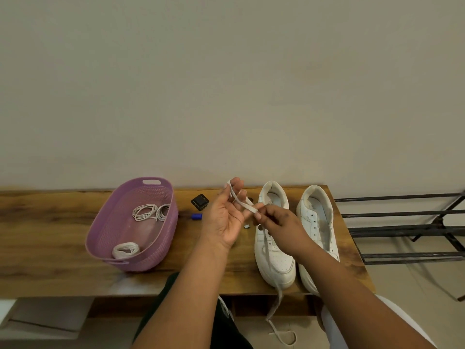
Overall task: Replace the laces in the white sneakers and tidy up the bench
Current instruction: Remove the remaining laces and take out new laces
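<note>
Grained wooden bench, perforated purple plastic basket, smooth white sneakers

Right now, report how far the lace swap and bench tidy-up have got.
Done: both sneakers look unlaced; the right sneaker shows bare eyelets. In hand: the left hand and right hand are holding an old lace that trails over the left sneaker. Left: relacing from the coiled laces in the purple basket, clearing the small items.

Two bare forearms, without sleeves, enter from the lower edge and end in the left hand and the right hand. No rings, watch or bracelets show on either. Below the arms, dark clothing with a small white mark covers one leg; pale cloth shows at the lower right.
</note>
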